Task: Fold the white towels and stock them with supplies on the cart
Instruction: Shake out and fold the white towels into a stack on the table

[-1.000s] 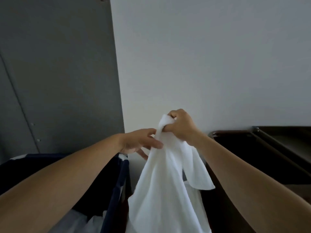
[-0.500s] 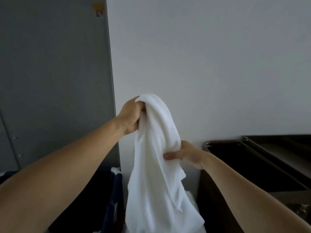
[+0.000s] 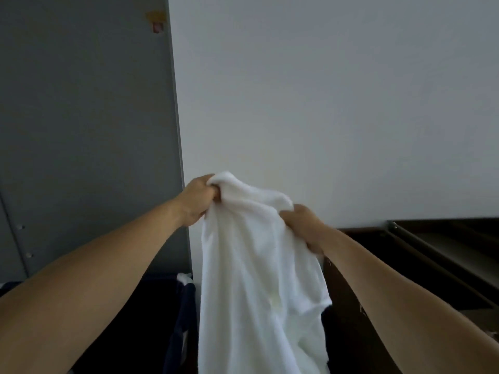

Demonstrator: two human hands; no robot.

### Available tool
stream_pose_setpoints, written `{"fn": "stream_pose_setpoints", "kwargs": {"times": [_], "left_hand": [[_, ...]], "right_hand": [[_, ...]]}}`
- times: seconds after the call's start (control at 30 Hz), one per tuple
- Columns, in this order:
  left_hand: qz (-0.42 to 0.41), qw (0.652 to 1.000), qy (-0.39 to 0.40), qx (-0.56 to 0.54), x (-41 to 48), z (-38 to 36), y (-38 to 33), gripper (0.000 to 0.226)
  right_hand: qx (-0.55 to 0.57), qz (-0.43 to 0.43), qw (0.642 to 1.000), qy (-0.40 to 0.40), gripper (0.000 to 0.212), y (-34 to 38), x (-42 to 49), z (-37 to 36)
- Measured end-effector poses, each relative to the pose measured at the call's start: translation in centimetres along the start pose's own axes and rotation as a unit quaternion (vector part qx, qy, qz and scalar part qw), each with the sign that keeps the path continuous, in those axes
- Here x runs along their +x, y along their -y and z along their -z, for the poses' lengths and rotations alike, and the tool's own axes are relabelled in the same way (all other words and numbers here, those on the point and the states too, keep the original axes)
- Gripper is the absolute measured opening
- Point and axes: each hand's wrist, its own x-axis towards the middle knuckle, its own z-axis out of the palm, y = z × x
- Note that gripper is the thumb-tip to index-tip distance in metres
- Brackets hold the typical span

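left hand (image 3: 198, 202): grips towel (image 3: 256, 279) top edge | right hand (image 3: 305, 228): grips same edge | towel: hangs down between them

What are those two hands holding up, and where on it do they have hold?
A white towel: the left hand and the right hand each grip its bunched top edge, apart.

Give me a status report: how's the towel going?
Left hand grips towel top. Right hand grips it lower. Towel hangs unfolded, left of cart. Nothing blocks.
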Motion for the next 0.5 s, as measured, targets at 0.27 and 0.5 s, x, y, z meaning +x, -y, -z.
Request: {"fn": "stream_pose_setpoints", "kwargs": {"times": [0.27,0.5], "left_hand": [[-0.052,0.977,-0.170,0.121,2.2,-0.1,-5.8,0.016],[0.114,0.967,0.065,0.218,-0.6,-3.1,-0.1,0.050]], "right_hand": [[-0.153,0.107,0.974,-0.125,0.016,6.1,1.7,-1.2],[0.170,-0.143,0.958,-0.181,0.023,1.2,2.8,-2.1]]}}
